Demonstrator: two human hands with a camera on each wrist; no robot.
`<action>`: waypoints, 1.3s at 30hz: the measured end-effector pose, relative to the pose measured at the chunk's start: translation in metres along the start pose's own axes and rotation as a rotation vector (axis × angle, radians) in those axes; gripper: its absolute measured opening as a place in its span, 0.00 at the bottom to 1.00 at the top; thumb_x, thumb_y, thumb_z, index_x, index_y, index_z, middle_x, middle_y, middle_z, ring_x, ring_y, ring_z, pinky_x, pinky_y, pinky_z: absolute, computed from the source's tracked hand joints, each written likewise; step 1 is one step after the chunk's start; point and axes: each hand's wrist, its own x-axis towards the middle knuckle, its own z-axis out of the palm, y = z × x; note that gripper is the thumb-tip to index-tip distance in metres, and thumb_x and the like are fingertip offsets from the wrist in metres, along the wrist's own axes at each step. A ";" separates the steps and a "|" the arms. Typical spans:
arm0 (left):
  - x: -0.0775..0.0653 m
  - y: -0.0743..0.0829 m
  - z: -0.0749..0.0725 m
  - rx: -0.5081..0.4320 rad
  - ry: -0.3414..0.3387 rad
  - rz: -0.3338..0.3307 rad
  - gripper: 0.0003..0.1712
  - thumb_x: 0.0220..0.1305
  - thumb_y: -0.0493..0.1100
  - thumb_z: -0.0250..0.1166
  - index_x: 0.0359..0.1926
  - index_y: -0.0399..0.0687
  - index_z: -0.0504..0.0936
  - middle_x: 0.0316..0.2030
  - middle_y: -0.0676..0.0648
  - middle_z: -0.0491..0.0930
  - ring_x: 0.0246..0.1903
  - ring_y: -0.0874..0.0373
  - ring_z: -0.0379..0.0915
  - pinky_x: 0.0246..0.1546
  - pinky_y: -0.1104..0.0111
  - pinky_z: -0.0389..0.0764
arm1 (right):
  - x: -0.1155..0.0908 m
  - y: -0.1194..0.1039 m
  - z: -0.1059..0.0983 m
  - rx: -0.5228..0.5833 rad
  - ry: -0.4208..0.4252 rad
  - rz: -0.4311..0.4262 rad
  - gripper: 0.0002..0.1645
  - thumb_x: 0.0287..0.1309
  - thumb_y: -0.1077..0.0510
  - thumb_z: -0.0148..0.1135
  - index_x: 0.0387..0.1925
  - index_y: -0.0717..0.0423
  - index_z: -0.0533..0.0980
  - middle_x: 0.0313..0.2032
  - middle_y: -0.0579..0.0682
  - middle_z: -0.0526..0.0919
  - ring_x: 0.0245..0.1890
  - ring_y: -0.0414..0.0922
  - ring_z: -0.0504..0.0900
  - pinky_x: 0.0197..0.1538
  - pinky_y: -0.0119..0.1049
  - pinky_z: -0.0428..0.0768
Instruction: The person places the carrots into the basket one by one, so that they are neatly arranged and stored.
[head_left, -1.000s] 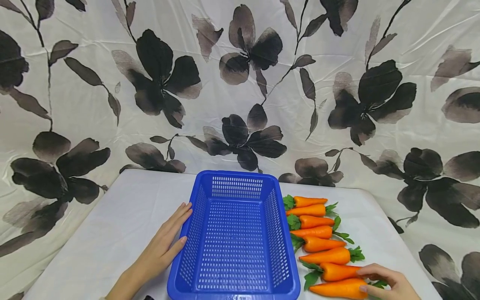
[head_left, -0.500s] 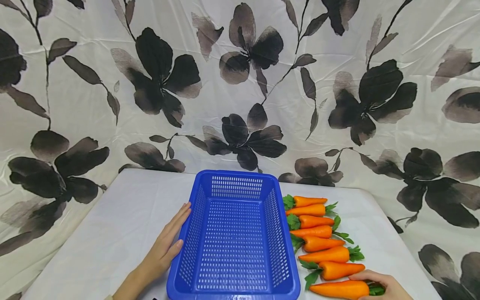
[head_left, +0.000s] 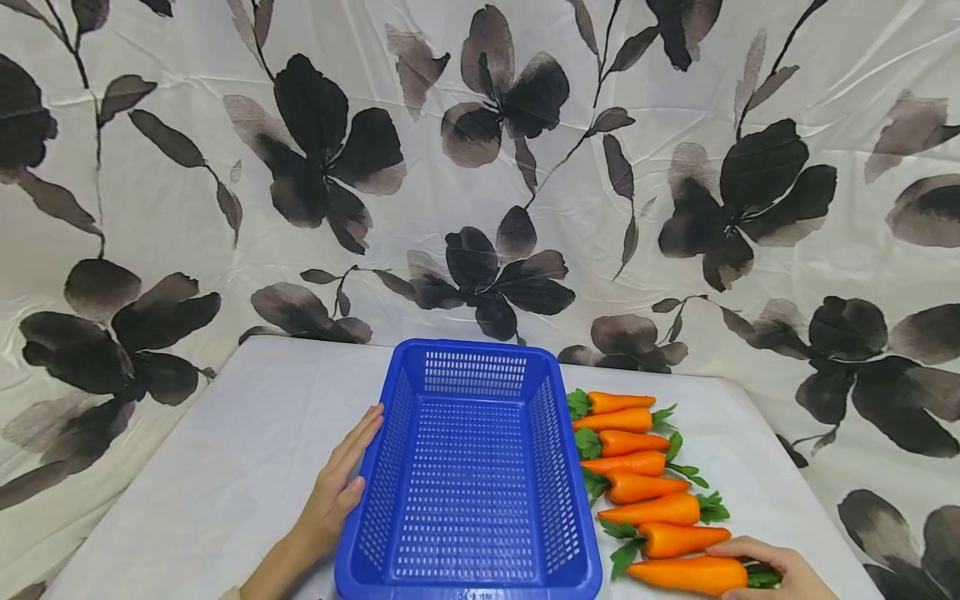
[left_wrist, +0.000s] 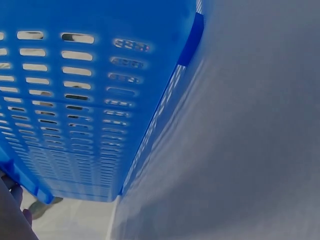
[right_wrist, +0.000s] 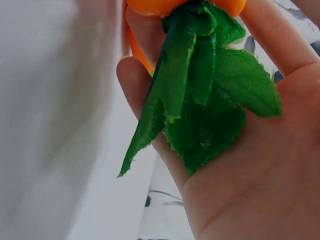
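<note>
A blue plastic basket (head_left: pixel 465 492) with slotted walls stands on the table with nothing in it. Along its left rim lies my left hand (head_left: pixel 327 502), fingers straight and touching the rim; the left wrist view shows the basket's outer wall (left_wrist: pixel 90 120) with a bit of that hand at the lower left. My right hand (head_left: pixel 783 573) grips the nearest carrot (head_left: pixel 686 575) at its leafy end, fingers and thumb on either side. In the right wrist view its green leaves (right_wrist: pixel 200 95) hang over the palm. Just behind it another carrot (head_left: pixel 681 540) lies close to my fingertips.
Several more orange carrots (head_left: pixel 636 464) lie in a column to the basket's right, their leafy ends alternating left and right. A white cloth covers the table (head_left: pixel 285 400). Behind it hangs a floral-patterned curtain (head_left: pixel 600 250).
My right hand has come down from above the two nearest carrots to grip the nearest one, which has shifted slightly right. The left hand stays at the rim.
</note>
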 end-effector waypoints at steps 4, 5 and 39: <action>-0.001 0.001 0.000 0.009 -0.004 -0.029 0.33 0.70 0.42 0.41 0.71 0.27 0.60 0.72 0.30 0.57 0.74 0.39 0.47 0.73 0.67 0.44 | -0.002 -0.005 -0.005 -0.037 0.013 0.029 0.22 0.61 0.56 0.67 0.55 0.60 0.79 0.48 0.33 0.82 0.44 0.29 0.78 0.46 0.27 0.78; -0.001 0.002 0.000 0.012 -0.001 -0.029 0.33 0.70 0.42 0.41 0.71 0.27 0.60 0.72 0.29 0.57 0.74 0.39 0.47 0.73 0.67 0.44 | -0.003 -0.006 -0.006 -0.034 0.012 0.036 0.22 0.61 0.56 0.67 0.55 0.60 0.79 0.49 0.33 0.82 0.44 0.29 0.78 0.46 0.27 0.78; -0.002 -0.003 0.007 -0.007 0.059 -0.001 0.34 0.72 0.45 0.37 0.70 0.25 0.61 0.70 0.28 0.59 0.73 0.40 0.50 0.73 0.67 0.49 | 0.038 -0.114 -0.040 -0.295 0.564 -0.239 0.27 0.47 0.63 0.77 0.53 0.55 0.82 0.46 0.30 0.80 0.40 0.28 0.78 0.43 0.17 0.75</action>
